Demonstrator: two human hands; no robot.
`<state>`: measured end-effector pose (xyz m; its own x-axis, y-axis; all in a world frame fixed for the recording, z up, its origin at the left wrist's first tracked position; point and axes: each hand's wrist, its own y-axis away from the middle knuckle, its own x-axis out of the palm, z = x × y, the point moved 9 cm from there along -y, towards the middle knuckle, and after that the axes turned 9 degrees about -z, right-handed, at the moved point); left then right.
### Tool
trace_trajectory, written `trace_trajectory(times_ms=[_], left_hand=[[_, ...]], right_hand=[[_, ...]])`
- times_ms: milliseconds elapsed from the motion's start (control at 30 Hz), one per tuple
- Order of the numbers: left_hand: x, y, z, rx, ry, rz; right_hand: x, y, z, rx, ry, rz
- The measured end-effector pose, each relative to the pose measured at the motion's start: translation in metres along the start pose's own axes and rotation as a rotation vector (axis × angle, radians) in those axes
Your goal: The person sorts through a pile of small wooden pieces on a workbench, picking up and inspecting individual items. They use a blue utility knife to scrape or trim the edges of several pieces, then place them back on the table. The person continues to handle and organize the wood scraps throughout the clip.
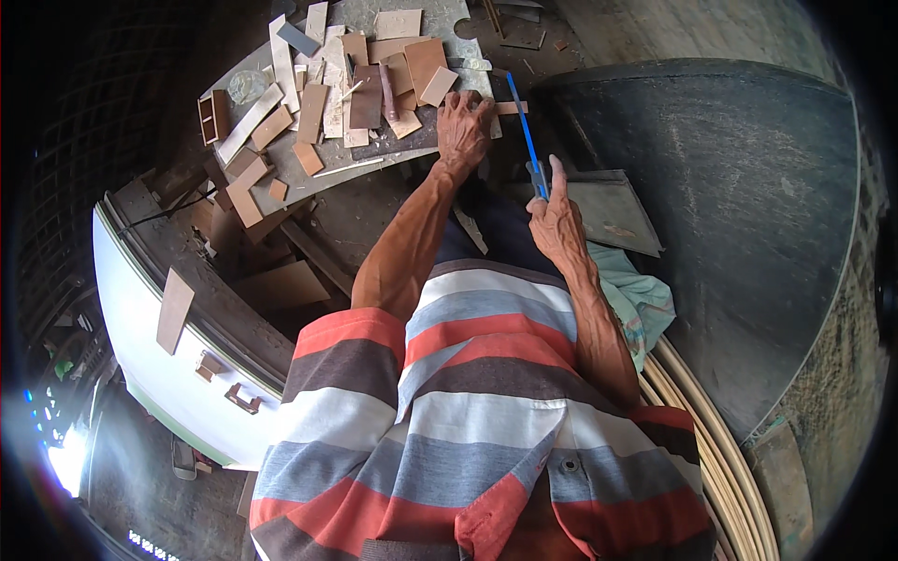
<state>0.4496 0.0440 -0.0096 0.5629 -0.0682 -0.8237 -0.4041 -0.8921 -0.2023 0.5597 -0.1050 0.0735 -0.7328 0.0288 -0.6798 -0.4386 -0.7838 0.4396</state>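
My right hand (558, 227) is closed round the handle of a hacksaw (525, 126), its index finger stretched forward along it. The narrow blue frame points away from me, past the right edge of the worktable (360, 166). My left hand (463, 131) presses down at that table edge with its fingers curled. From under those fingers a thin wood strip (511, 107) sticks out to the right, reaching the saw. Most of the strip is hidden by the hand. Just beyond my left knuckles lies a pale wood piece (439, 86).
Brown and pale wood offcuts (311, 114) litter the tabletop, with a dark board (366, 97) among them. A white panel (154, 351) carrying small wood parts stands at my left. On my right are a large dark panel (720, 215), a pale green cloth (636, 294) and long wooden strips (706, 430).
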Motion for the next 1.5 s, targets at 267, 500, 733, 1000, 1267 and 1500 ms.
trace_trajectory(times_ms=[267,500,733,1000,1267,1500], left_hand=[[0.001,0.001,0.003,0.000,0.044,0.013],[0.001,0.002,0.004,0.010,0.028,-0.001],[-0.003,-0.001,0.000,0.034,-0.010,0.013],[-0.003,-0.002,0.001,0.022,-0.015,0.022],[0.006,0.000,0.009,-0.007,0.071,0.034],[0.005,-0.001,0.007,-0.004,0.095,0.038]], right_hand=[[-0.005,0.003,0.014,-0.050,0.018,0.003],[-0.005,0.007,0.020,-0.096,0.092,-0.001],[-0.004,0.009,0.019,-0.184,0.097,-0.040],[-0.003,0.012,0.022,-0.228,0.115,-0.057],[-0.003,0.016,0.028,-0.223,0.173,-0.035],[-0.009,0.014,0.042,-0.187,0.294,-0.014]])
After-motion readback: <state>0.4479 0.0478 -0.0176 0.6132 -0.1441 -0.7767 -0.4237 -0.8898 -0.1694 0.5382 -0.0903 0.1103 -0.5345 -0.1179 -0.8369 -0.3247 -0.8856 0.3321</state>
